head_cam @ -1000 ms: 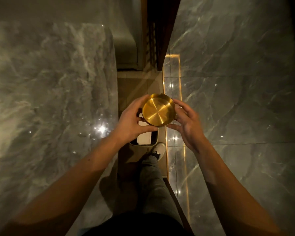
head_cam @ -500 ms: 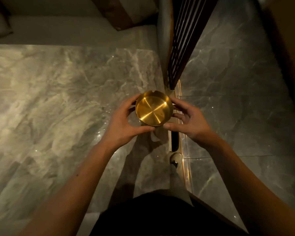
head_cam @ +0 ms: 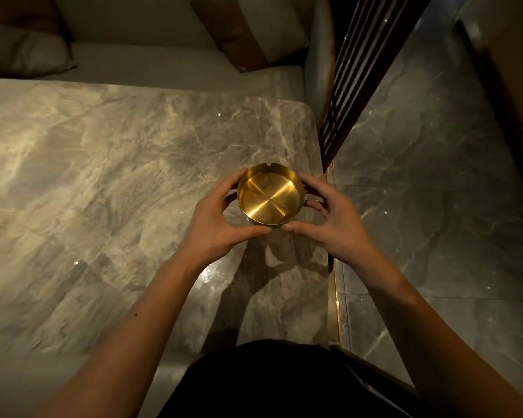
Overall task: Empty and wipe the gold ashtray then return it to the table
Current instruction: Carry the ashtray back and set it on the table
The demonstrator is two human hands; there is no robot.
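Your left hand (head_cam: 215, 224) and right hand (head_cam: 329, 221) cup the gold ashtray (head_cam: 270, 197) from either side, fingers curled round its wall, thumbs meeting at the near rim. Ashtray upright, bowl bare, over the marble table (head_cam: 103, 191) near its right edge. Whether it touches the top, cannot tell.

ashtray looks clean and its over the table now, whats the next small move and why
Probably lower it straight down. Both the left hand and right hand hold the gold ashtray, empty and upright, over the marble table near its right edge; setting it down finishes the task.
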